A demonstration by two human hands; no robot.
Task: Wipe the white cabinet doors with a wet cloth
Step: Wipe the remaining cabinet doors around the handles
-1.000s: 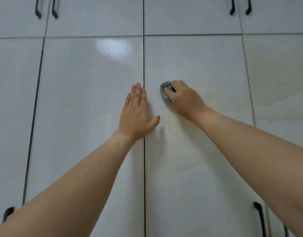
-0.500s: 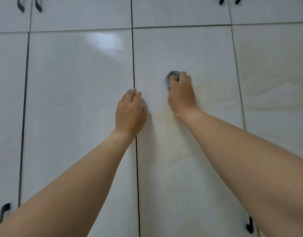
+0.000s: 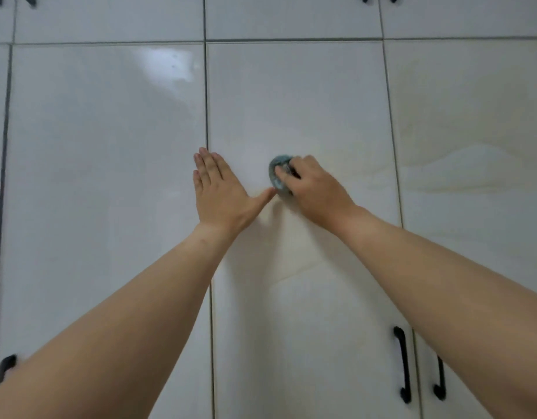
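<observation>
Wall of glossy white cabinet doors (image 3: 291, 101), dark seams between. Small grey-blue wadded cloth (image 3: 278, 173) pressed mid-door, right hand (image 3: 314, 189) fingers curled round it. Left hand (image 3: 220, 192) flat beside it across the seam, fingers straight, thumb nearly touching cloth. Yellowish streaks below. Black curved handles (image 3: 402, 364) lower right.
</observation>
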